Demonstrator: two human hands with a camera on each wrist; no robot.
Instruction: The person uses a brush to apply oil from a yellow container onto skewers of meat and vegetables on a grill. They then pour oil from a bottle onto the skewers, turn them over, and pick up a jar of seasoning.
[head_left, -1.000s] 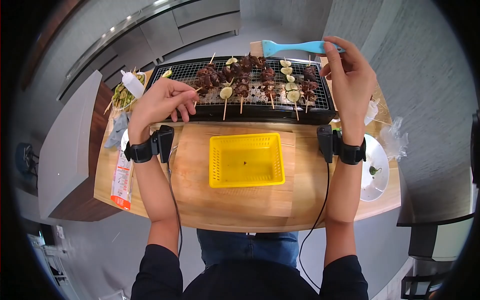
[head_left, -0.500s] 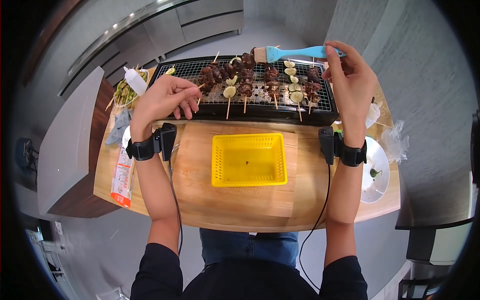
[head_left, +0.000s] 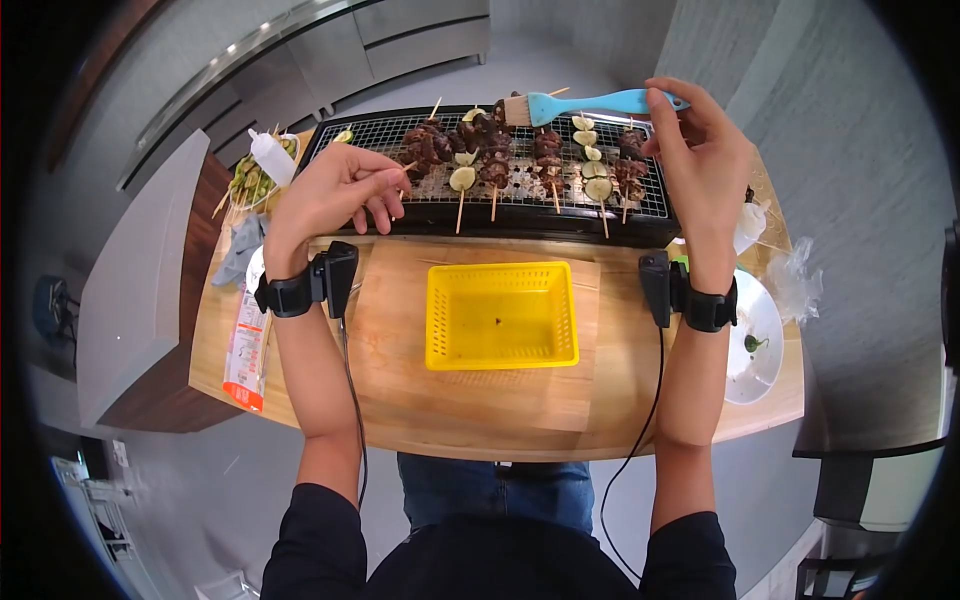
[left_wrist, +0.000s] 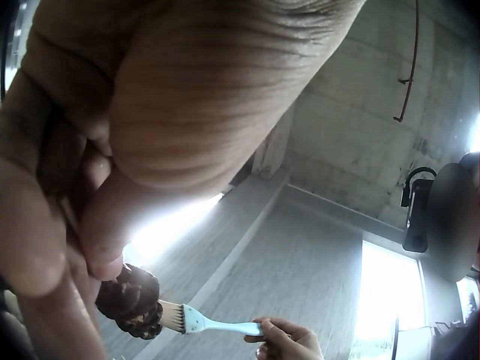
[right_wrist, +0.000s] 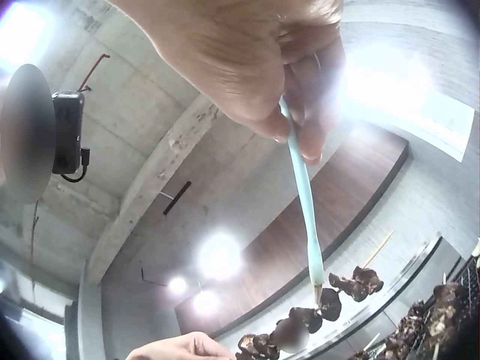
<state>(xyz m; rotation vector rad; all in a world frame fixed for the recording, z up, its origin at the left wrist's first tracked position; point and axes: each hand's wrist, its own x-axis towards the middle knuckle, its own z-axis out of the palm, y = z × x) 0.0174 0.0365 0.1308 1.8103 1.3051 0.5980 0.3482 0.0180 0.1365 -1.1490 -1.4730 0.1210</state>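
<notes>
The left hand point(head_left: 335, 198) pinches the stick end of a meat skewer point(left_wrist: 135, 300), which slants up and right above the grill point(head_left: 380, 220). In the right hand point(head_left: 705, 170) is the light-blue handle of a brush point(head_left: 600, 101). The brush's pale bristles touch the meat near the skewer's far end, seen also in the right wrist view, where the brush point(right_wrist: 306, 202) points down onto dark pieces point(right_wrist: 330, 304). Other meat skewers point(head_left: 548, 150) and skewers of pale green slices point(head_left: 597, 188) lie on the wire mesh.
A yellow basket point(head_left: 502, 362) stands on the wooden board before the grill. At left are a white squeeze bottle point(head_left: 270, 158), a bowl of green skewers point(head_left: 250, 185), a grey cloth point(head_left: 238, 252) and a packet point(head_left: 244, 350). At right lie a white plate point(head_left: 765, 375) and clear plastic point(head_left: 797, 280).
The brush has come down a little to the meat of the held skewer, whose far tip now shows past the brush. The head view has shifted slightly.
</notes>
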